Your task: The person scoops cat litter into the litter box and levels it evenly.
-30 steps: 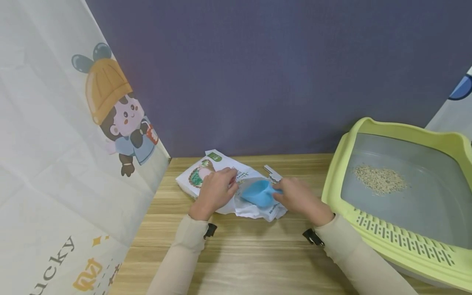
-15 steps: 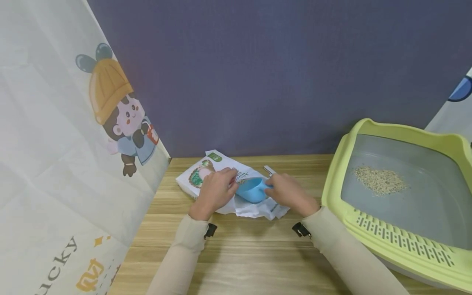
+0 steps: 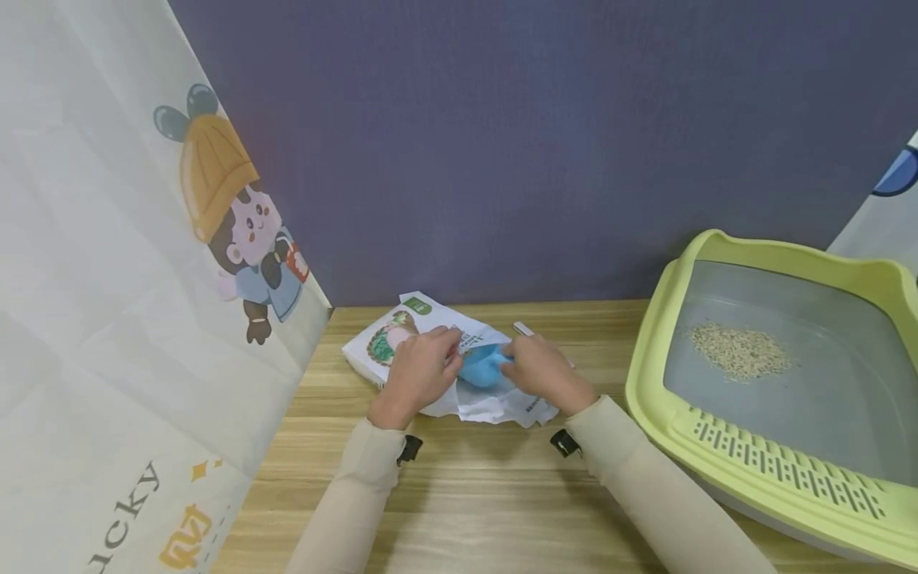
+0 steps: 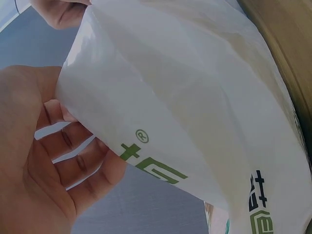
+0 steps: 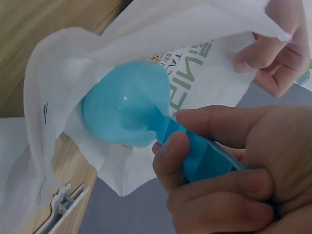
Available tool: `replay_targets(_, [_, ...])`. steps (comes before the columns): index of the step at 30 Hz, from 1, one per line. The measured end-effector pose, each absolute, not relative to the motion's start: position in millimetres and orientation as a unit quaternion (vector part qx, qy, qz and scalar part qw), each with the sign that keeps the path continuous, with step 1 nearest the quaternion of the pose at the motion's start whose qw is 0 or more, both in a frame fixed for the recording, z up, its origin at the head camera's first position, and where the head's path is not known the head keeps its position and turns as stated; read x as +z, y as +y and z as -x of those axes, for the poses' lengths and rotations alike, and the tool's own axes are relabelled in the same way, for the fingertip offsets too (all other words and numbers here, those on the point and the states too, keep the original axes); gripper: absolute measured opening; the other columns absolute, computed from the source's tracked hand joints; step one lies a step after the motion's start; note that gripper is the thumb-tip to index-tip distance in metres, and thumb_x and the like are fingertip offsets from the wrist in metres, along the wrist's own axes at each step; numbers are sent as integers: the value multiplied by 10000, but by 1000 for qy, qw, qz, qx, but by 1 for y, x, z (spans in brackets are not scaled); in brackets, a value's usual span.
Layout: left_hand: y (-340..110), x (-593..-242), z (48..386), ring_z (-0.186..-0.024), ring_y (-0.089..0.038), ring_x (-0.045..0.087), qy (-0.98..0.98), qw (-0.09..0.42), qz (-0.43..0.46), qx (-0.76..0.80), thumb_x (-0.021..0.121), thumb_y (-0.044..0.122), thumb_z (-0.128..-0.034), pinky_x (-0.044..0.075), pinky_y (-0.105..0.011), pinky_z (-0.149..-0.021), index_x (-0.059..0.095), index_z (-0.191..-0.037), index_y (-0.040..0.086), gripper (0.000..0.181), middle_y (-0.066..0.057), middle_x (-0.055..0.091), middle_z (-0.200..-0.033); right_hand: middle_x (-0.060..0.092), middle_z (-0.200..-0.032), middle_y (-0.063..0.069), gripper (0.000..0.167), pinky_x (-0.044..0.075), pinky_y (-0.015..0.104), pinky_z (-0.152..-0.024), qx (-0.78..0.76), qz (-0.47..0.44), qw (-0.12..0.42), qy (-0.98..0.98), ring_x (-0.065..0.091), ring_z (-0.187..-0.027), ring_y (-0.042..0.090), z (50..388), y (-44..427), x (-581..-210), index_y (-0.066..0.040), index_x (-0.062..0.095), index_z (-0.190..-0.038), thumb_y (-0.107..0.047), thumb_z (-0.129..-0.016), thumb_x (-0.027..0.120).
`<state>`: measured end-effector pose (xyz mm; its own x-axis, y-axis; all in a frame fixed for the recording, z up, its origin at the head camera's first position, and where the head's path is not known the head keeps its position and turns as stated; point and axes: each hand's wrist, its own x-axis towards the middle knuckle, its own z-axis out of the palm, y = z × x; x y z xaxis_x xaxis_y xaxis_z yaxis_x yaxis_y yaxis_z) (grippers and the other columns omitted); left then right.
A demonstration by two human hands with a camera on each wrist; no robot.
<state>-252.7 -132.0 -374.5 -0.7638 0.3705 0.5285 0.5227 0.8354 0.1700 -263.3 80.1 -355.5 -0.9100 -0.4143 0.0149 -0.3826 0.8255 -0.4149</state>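
A white printed litter bag [image 3: 430, 319] lies on the wooden table, its mouth toward the right. My left hand [image 3: 421, 367] pinches the upper edge of that mouth and holds it up; the left wrist view shows the bag film [image 4: 161, 87] between thumb and fingers. My right hand [image 3: 543, 368] grips the handle of a blue scoop [image 3: 482, 367], fingers curled round it. In the right wrist view the scoop's rounded bowl [image 5: 124, 105] sits in the bag opening, underside toward the camera. A few grains [image 5: 155, 58] show beyond it; the bowl's inside is hidden.
To the right stands a large litter box with a lime-green rim [image 3: 649, 343] and a grey floor bearing a patch of pellets [image 3: 740, 351]. A white clip [image 5: 61, 209] lies behind my right hand. A dark blue panel [image 3: 502, 159] rises behind the table.
My right hand has moved left, carrying the scoop from the bag's lower flap deeper into the mouth and turning its bowl over. The left hand has stayed put on the bag.
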Motion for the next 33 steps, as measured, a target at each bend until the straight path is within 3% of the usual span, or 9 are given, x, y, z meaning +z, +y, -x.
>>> replay_targets(12, [-131,-375,252,-509,-99,367,-922,254,247,-157,630,90,-858,279,-251,-469,462,-722,169,230,44,436,-645,411,-585,-5,402,381,273,-537,-214,193,4,958,452,-556,157,269,68,-365,-161,443,-621,-172,-962,656])
replay_targets(15, [-131,-375,253,-509,-95,369,-923,254,245,-156,630,90,-856,280,-249,-471,464,-723,171,229,47,437,-645,460,-605,6,352,388,275,-541,-216,188,2,958,472,-573,165,270,66,-367,-145,519,-641,-181,-963,656])
replay_targets(19, [-132,-376,253,-509,-96,372,-923,253,244,-155,630,91,-855,282,-249,-471,467,-723,172,224,48,442,-647,622,-741,57,162,404,290,-561,-210,181,3,961,512,-618,184,272,63,-370,-83,751,-880,-195,-961,666])
replay_targets(23, [-133,-376,252,-507,-95,370,-924,252,243,-155,628,91,-858,282,-247,-470,470,-724,172,222,49,444,-648,690,-854,77,241,405,294,-567,-204,178,4,963,516,-626,183,273,61,-372,-86,770,-1147,-199,-959,670])
replay_targets(26, [-133,-375,252,-505,-93,368,-925,250,242,-156,627,90,-861,283,-247,-469,469,-724,172,225,50,444,-645,674,-817,75,213,404,295,-566,-202,179,3,963,511,-623,184,274,60,-372,-98,778,-1112,-196,-956,670])
replay_targets(30, [-134,-374,251,-505,-95,366,-925,249,240,-158,629,86,-857,282,-249,-467,464,-721,170,229,48,440,-640,642,-795,79,129,412,307,-579,-197,173,5,965,521,-645,196,275,60,-372,-109,759,-942,-207,-953,675])
replay_targets(33, [-134,-374,251,-504,-95,364,-925,248,241,-160,626,83,-858,279,-246,-465,463,-722,168,229,45,440,-641,603,-755,76,208,407,313,-575,-191,162,18,968,509,-638,198,274,59,-372,-101,680,-797,-229,-961,672])
